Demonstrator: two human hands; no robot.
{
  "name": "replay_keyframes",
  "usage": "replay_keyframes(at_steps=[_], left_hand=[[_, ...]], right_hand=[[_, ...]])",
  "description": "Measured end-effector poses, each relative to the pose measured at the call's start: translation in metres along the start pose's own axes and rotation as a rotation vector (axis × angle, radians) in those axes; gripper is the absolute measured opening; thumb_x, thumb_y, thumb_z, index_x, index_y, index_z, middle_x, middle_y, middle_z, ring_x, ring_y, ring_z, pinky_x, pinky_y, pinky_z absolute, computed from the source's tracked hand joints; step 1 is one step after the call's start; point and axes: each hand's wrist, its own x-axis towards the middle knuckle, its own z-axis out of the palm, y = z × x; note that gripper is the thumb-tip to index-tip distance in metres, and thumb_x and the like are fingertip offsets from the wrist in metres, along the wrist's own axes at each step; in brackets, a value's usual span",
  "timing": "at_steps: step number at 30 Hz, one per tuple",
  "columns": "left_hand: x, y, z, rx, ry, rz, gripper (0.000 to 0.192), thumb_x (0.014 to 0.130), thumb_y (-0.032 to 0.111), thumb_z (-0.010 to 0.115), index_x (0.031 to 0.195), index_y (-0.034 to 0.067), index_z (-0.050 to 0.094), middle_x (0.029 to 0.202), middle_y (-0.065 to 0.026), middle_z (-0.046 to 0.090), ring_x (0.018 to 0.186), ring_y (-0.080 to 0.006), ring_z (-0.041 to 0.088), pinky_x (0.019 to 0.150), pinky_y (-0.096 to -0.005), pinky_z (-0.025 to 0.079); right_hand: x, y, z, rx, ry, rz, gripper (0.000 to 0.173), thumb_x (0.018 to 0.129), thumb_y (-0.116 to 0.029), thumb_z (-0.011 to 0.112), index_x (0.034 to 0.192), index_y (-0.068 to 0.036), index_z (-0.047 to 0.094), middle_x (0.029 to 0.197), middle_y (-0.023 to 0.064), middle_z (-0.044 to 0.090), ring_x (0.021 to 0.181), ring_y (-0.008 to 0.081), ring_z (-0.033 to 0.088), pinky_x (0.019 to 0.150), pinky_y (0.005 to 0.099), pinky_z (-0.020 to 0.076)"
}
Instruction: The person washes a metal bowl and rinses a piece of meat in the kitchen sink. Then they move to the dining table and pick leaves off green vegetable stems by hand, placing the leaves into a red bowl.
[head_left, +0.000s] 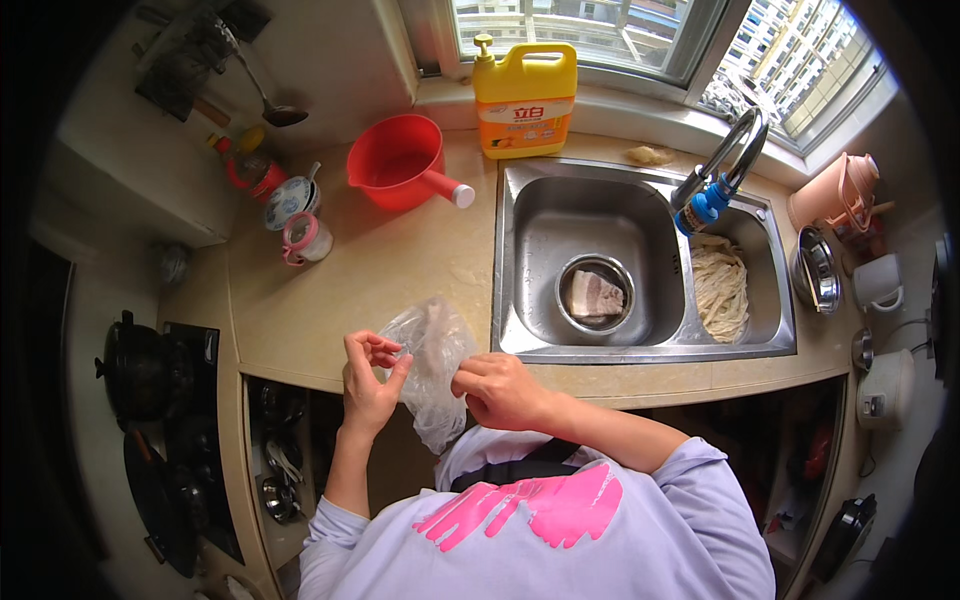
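Observation:
A clear plastic bag (435, 360) lies over the counter's front edge and hangs down in front of it. My left hand (373, 379) is at the bag's left side, thumb and fingers curved; whether they pinch the film cannot be made out. On the bag's right side is my right hand (499, 390), its fingers curled down at the plastic, fingertips partly hidden. In the large sink basin, a piece of raw pork (595, 294) sits in a round steel bowl (562, 311). The small basin holds a pale, stringy bundle (720, 289), perhaps cloth or vegetable.
A red plastic ladle (397, 165) and a yellow detergent jug (525, 101) stand along the back. Left are a pink-lidded jar (309, 238) and a lidded bowl (289, 204). The faucet (727, 161) arches over the sink (517, 349). Steel bowls (817, 270) stand at right.

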Motion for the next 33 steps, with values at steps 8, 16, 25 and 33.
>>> replay_keyframes(at_steps=[8, 16, 25, 33], left_hand=[[-0.024, -0.011, 0.019, 0.268, -0.306, -0.014, 0.064, 0.069, 0.002, 0.073, 0.115, 0.001, 0.028, 0.094, -0.0113, 0.055, 0.079, -0.0179, 0.059, 0.07, -0.0297, 0.048], [0.004, 0.02, -0.022, 0.023, 0.027, 0.053, 0.051, 0.075, -0.005, 0.068, 0.111, 0.001, 0.033, 0.081, -0.0094, 0.061, 0.068, -0.014, 0.057, 0.067, -0.0254, 0.046], [0.023, 0.031, -0.02, 0.114, 0.038, 0.169, 0.045, 0.075, -0.006, 0.066, 0.109, 0.002, 0.038, 0.082, -0.0092, 0.063, 0.068, -0.0155, 0.057, 0.071, -0.0281, 0.046], [0.011, 0.016, -0.023, 0.114, 0.021, 0.067, 0.044, 0.076, -0.009, 0.064, 0.112, 0.001, 0.041, 0.086, -0.0084, 0.062, 0.075, -0.0138, 0.057, 0.076, -0.0265, 0.046]], right_hand=[[0.008, 0.02, 0.01, -0.215, -0.139, 0.08, 0.027, 0.065, -0.003, 0.058, 0.092, -0.005, 0.061, 0.089, 0.0112, 0.062, 0.076, 0.0317, 0.061, 0.065, 0.0388, 0.051], [0.021, -0.016, 0.011, 0.275, 0.019, 0.06, 0.03, 0.064, 0.011, 0.049, 0.088, -0.004, 0.055, 0.083, 0.0141, 0.056, 0.078, 0.0352, 0.058, 0.067, 0.0423, 0.0481], [0.065, 0.033, 0.065, -0.19, -0.58, 0.268, 0.023, 0.079, -0.006, 0.052, 0.099, -0.002, 0.063, 0.097, 0.0185, 0.064, 0.09, 0.0334, 0.063, 0.075, 0.0422, 0.0513], [0.078, 0.067, 0.131, -0.531, -0.676, 0.078, 0.019, 0.081, -0.015, 0.053, 0.088, -0.01, 0.07, 0.099, 0.0091, 0.068, 0.096, 0.0232, 0.064, 0.077, 0.0352, 0.0509]])
